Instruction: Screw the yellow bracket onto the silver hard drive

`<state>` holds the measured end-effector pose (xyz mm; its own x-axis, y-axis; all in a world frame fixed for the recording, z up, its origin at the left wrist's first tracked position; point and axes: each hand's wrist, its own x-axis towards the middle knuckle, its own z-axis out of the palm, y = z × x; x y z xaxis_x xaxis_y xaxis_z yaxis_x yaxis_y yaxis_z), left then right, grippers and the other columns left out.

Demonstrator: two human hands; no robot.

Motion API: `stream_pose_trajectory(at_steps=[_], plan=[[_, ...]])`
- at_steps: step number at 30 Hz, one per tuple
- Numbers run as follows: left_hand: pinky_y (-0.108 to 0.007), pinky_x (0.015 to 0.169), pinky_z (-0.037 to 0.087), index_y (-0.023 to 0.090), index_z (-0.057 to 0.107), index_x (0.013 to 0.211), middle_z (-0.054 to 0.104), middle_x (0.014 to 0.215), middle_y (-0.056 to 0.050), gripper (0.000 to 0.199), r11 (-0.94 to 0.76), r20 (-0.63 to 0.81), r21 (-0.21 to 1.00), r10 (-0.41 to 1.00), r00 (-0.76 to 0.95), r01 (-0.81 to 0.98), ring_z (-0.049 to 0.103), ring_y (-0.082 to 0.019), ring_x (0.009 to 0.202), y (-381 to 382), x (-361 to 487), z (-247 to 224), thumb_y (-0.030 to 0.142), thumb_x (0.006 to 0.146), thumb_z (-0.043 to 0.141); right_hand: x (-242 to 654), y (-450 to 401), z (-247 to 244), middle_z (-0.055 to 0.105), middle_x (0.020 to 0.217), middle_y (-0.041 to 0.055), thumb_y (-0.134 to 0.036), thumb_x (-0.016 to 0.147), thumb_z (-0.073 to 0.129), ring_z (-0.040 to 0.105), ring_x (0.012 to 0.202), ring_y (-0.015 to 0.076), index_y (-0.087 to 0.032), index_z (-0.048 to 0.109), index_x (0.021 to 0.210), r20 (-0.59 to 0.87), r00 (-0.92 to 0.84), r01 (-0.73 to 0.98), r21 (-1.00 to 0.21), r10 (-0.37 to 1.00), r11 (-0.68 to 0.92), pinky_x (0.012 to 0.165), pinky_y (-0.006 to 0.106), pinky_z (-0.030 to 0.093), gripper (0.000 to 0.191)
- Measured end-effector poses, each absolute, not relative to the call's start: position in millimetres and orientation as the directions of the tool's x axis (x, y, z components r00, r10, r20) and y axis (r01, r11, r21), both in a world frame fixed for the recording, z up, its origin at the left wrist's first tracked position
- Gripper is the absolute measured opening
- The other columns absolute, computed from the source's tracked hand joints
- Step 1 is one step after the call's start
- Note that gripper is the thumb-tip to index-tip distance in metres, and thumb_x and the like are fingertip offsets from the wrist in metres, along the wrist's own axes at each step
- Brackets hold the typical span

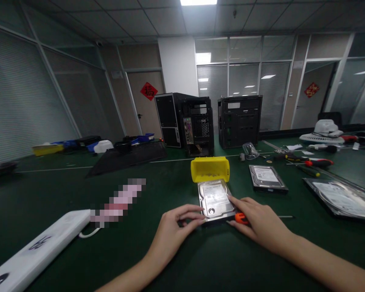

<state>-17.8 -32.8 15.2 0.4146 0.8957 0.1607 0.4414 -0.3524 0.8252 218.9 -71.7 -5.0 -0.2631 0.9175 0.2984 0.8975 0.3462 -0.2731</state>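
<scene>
A silver hard drive point(215, 196) lies label side up on the green tabletop, its far end against the yellow bin. At its near left edge, my left hand point(181, 225) is closed on it with fingers and thumb. My right hand point(257, 221) grips the right side, index finger on the drive's edge and thumb near the front corner. Under the right palm sits a screwdriver's orange handle point(241, 218), its thin shaft pointing right. Whether that hand also presses on the handle is hidden. The yellow bin point(196, 172) holds small pieces too blurred to name.
More hard drives lie to the right, a smaller-looking one point(267, 178) and a nearer one point(342, 198). Behind stand two black computer cases point(170, 119) point(240, 121). Red-and-black screwdrivers point(319, 163) lie at right. A long white box point(45, 247) occupies the left front.
</scene>
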Motion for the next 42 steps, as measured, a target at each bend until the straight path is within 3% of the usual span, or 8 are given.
stream_pose_trajectory(at_steps=[13,27,33,38,42], plan=[[-0.025,0.054,0.035,0.019,0.06,0.101,0.069,0.086,-0.003,0.036,-0.364,0.149,0.789,0.895,0.421,0.495,0.061,-0.018,0.074,-30.9,-16.5,18.0,0.039,0.071,0.058,217.2,-71.7,-2.9,0.054,0.11,0.0073,-0.05,0.079,0.037,0.054,0.093,0.0194,-0.024,0.034,0.13,0.299,-0.256,0.902,-0.269,0.919,0.339,0.075,0.035,0.047,0.057],[-0.024,0.057,0.035,0.022,0.057,0.105,0.067,0.088,-0.001,0.036,-0.42,0.197,0.742,0.881,0.43,0.522,0.058,-0.016,0.076,-32.2,-17.2,17.3,0.037,0.072,0.058,217.2,-70.9,-4.1,0.055,0.111,0.0078,-0.049,0.08,0.037,0.053,0.096,0.0204,-0.022,0.035,0.13,0.3,-0.279,0.902,-0.243,0.912,0.356,0.076,0.035,0.047,0.056],[-0.023,0.053,0.034,0.02,0.055,0.105,0.067,0.088,-0.002,0.042,-0.384,0.161,0.749,0.896,0.415,0.539,0.056,-0.014,0.065,-30.2,-16.8,16.5,0.04,0.068,0.061,218.0,-72.5,-3.5,0.054,0.113,0.009,-0.048,0.08,0.037,0.052,0.098,0.0212,-0.021,0.035,0.13,0.296,-0.282,0.899,-0.25,0.913,0.359,0.077,0.036,0.046,0.057],[-0.023,0.056,0.037,0.019,0.053,0.107,0.067,0.091,-0.004,0.045,-0.335,0.113,0.807,0.896,0.43,0.485,0.059,-0.017,0.081,-28.7,-17.2,15.8,0.036,0.067,0.062,217.5,-73.1,-3.8,0.054,0.113,0.0083,-0.048,0.08,0.036,0.052,0.098,0.0208,-0.022,0.033,0.131,0.3,-0.28,0.901,-0.245,0.912,0.357,0.077,0.036,0.046,0.057],[-0.025,0.057,0.037,0.018,0.052,0.109,0.067,0.091,-0.005,0.047,-0.323,0.111,0.812,0.903,0.414,0.486,0.06,-0.017,0.076,-29.9,-16.4,16.5,0.038,0.067,0.062,218.0,-72.5,-2.8,0.054,0.114,0.0076,-0.049,0.08,0.036,0.052,0.098,0.0203,-0.022,0.033,0.131,0.306,-0.274,0.902,-0.246,0.912,0.354,0.077,0.036,0.046,0.058]])
